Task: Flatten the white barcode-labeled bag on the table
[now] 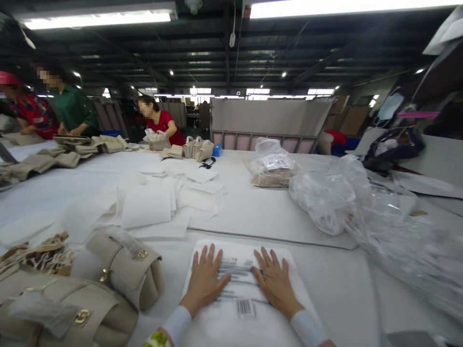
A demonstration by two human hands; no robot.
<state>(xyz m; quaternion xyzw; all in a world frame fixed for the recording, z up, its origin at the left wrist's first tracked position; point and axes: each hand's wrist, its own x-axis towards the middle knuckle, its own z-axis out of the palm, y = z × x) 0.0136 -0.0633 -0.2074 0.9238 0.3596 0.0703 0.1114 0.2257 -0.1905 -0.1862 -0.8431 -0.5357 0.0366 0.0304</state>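
My left hand (205,278) and my right hand (275,279) both lie flat, fingers spread, pressing on a white packed bag (241,315) with printed text and a barcode label, at the near edge of the white table (253,212). Left of the package sit beige handbags (126,267) with gold clasps, the closest one just beside my left hand.
Sheets of white paper (159,202) lie piled mid-table. Clear plastic bags (333,197) heap at the right, and a bagged bundle (273,168) sits further back. Three people work at the far left with more beige handbags (197,147). A grey partition stands behind.
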